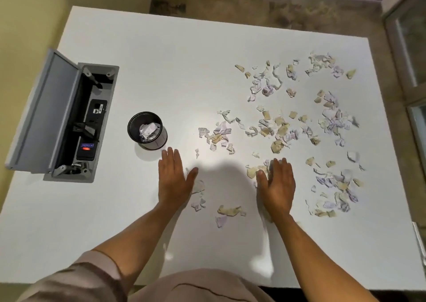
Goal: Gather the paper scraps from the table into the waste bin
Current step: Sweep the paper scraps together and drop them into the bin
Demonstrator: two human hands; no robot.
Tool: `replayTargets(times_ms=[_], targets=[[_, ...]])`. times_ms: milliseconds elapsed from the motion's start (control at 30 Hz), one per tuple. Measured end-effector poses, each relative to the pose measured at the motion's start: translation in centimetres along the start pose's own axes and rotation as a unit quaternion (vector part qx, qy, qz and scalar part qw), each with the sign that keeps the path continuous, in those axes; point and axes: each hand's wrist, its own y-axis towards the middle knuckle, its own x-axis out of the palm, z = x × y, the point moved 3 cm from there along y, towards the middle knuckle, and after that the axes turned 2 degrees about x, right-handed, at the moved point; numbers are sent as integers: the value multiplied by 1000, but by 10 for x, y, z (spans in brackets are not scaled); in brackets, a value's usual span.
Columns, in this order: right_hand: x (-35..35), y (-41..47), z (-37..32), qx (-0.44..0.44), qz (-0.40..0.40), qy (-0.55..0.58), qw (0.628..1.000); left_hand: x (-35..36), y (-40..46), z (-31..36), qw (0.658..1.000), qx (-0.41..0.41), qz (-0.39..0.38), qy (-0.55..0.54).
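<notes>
Both hands lie flat with straight fingers, grasping nothing; the left hand (175, 179) rests palm down on the tabletop (161, 71) just near the waste bin (147, 130), with a few scraps touching its thumb side; the right hand (277, 184) presses on a small clump of brown and white scraps (254, 170) at its thumb. The two palms face inward with a gap between them, which looks like a sweeping stance, meant to rake loose bits into one heap rather than pick them singly. The bin stands upright left of the mess, some crumpled paper (148, 130) already inside, close enough for short carries; most paper scraps (276, 126) lie scattered over the right half of the tabletop, far and near; an open cable box (76, 119) sits at the left edge.
</notes>
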Motion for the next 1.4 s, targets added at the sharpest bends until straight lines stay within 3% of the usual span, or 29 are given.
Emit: replayTargets(times_ms=[133,367,467,567,733,1000,1233,1400], targets=[[11,-6,29,11,-40,-34,999,11,2,2,999,-21,-28,12],[38,-6,20,-59,-59,-130,988,20,-4,31,992,111,-53,3],[37,0,16,-126,-73,-88,985,21,-1,48,982,170,-85,-16],[20,17,17,-129,-23,-14,991,16,18,59,971,217,-78,-56],[-11,65,29,-8,46,35,998,3,79,73,988,145,-29,-55],[-28,139,35,9,19,11,1000,10,139,100,994,51,-59,-70],[-9,174,21,-90,-49,-42,994,31,142,115,988,144,-50,-15],[10,158,10,-218,-85,-46,971,43,137,128,967,240,-68,57]])
